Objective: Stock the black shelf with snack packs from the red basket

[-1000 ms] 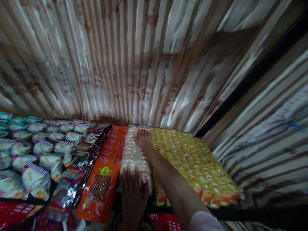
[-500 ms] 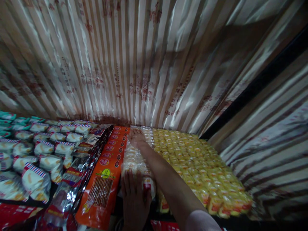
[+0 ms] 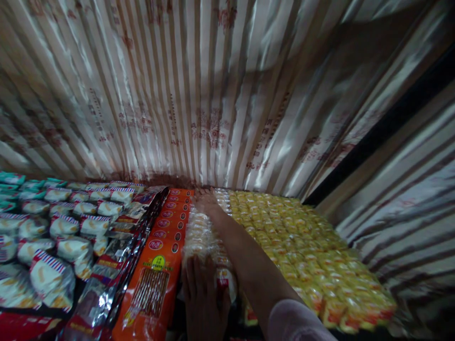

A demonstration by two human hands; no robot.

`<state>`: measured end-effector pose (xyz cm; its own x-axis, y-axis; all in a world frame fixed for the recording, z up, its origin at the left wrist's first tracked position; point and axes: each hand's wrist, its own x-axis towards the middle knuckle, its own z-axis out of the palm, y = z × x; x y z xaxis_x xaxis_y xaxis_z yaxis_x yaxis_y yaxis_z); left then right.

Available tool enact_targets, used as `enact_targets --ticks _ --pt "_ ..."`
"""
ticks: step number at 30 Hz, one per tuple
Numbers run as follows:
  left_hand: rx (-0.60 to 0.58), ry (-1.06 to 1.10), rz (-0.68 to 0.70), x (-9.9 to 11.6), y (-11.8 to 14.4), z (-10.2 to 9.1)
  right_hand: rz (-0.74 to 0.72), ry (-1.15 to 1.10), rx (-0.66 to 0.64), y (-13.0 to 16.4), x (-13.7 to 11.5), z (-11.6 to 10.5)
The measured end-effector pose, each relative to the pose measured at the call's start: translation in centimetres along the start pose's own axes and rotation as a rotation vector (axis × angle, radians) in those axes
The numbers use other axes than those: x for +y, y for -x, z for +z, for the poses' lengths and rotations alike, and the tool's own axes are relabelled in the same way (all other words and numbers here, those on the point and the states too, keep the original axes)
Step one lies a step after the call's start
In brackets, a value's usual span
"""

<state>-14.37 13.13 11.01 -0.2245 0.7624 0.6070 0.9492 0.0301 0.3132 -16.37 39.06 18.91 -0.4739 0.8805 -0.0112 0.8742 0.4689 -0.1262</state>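
Note:
A row of small white packs in clear wrappers [image 3: 197, 233] runs from front to back on the shelf. My left hand [image 3: 204, 296] lies against the near end of the row, its fingers stretched forward on the wrappers. Beside its thumb shows a pack with a red label [image 3: 223, 278]. My right hand [image 3: 206, 200] reaches over the row to its far end by the backdrop, fingers extended and touching the rear packs. Its forearm crosses above the row and hides part of it. Neither hand has its fingers wrapped round anything.
Orange packets [image 3: 152, 279] overlap in a row on the left, next to dark shiny packets [image 3: 97, 289] and white bags with striped tops [image 3: 50, 272]. Yellow packs [image 3: 295, 241] fill the right. Behind hangs a striped foil-like sheet [image 3: 213, 85], with a dark bar [image 3: 377, 128] at right.
The view has shifted slightly. My right hand sits a little farther back, at the row's far edge. My left hand stays at the near end.

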Motion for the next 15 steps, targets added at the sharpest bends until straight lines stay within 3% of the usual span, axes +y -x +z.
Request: enact_targets --ticks 5,9,15 --pt "0.019 0.02 0.001 0.0 0.0 0.2 -0.017 -0.009 0.008 0.6 0.9 -0.9" --pt "0.026 0.018 0.004 0.1 0.1 0.2 0.138 0.008 0.096 1.5 3.3 -1.6" --pt "0.031 -0.002 0.066 -0.2 0.0 -0.1 0.167 0.013 0.015 3.2 5.3 -1.7"
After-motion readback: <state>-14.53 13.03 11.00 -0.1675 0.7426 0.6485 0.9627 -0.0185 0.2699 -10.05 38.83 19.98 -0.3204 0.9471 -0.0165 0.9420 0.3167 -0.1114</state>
